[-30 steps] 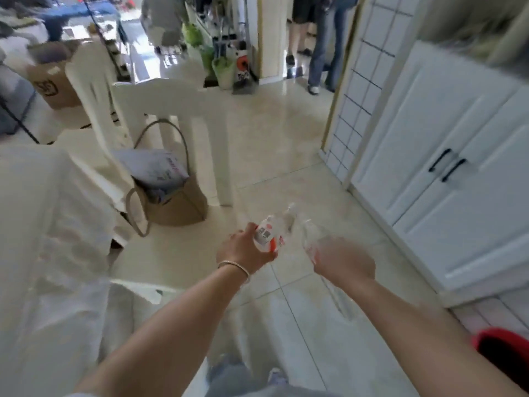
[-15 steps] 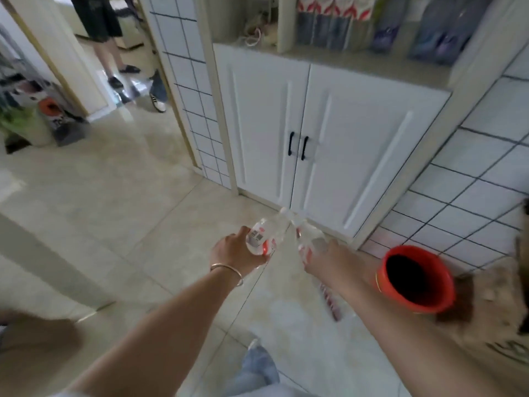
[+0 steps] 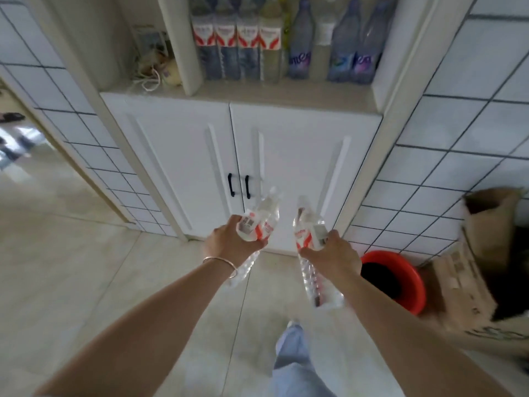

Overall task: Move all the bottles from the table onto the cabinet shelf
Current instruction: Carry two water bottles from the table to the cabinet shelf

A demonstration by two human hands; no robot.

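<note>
Head view: we see both arms stretched forward over the tiled floor (image 3: 86,282), facing the white cabinet (image 3: 286,156) with its two doors closed. The left hand (image 3: 229,243) has its fingers curled round a clear water bottle (image 3: 259,222) with a red-and-white label, cap tilted up and toward the doors; a thin bracelet (image 3: 221,263) sits on that wrist. The right hand (image 3: 333,255) grips a second clear bottle (image 3: 307,230) about its middle, cap up, base hanging below the hand. The two bottles are near each other, not touching, and well below the shelf (image 3: 286,94). On the shelf stand upright labelled bottles (image 3: 236,38) in a row, with blue-tinted bottles (image 3: 347,47) to their right. A red bucket (image 3: 400,285) sits on the floor at right, just beside cardboard boxes (image 3: 472,267).
</note>
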